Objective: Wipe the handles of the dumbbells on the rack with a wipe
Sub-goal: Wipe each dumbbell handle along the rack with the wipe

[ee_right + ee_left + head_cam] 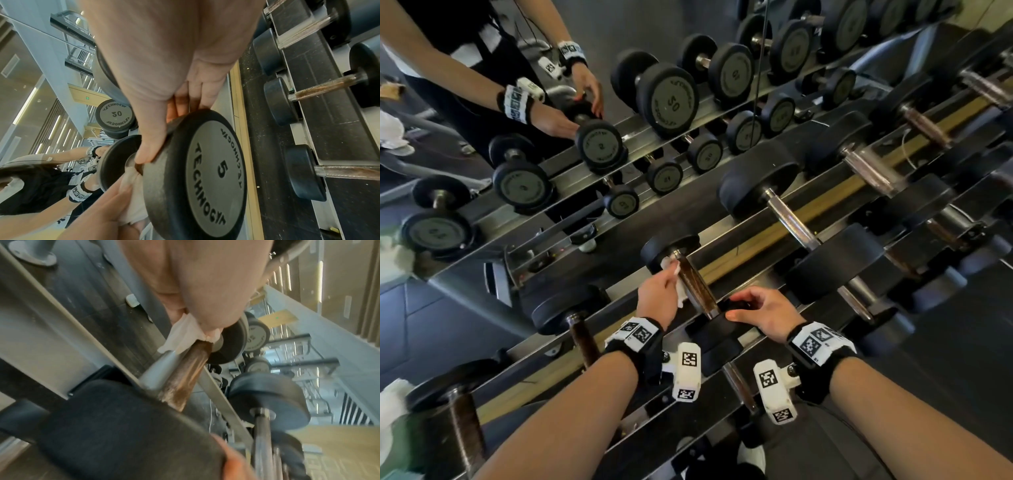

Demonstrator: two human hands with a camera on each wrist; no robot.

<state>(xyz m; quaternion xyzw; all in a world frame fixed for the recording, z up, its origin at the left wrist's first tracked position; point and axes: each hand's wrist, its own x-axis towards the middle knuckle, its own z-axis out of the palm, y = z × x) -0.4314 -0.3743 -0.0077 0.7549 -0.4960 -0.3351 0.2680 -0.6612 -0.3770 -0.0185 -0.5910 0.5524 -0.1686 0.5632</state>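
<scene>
The left hand [659,296] pinches a white wipe [677,281] against the rusty handle [697,287] of a dumbbell, near its far end. The right hand [763,313] grasps the near head [197,170], marked 5, on the rack [808,202].

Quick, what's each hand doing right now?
Left hand: pinches the wipe against the dumbbell handle.
Right hand: grips the near dumbbell head.

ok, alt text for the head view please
A left hand presses a white wipe against the brown handle of a small dumbbell on a rack, while the right hand grips its near black end. Larger dumbbells fill the rack, mirrored behind.
</scene>
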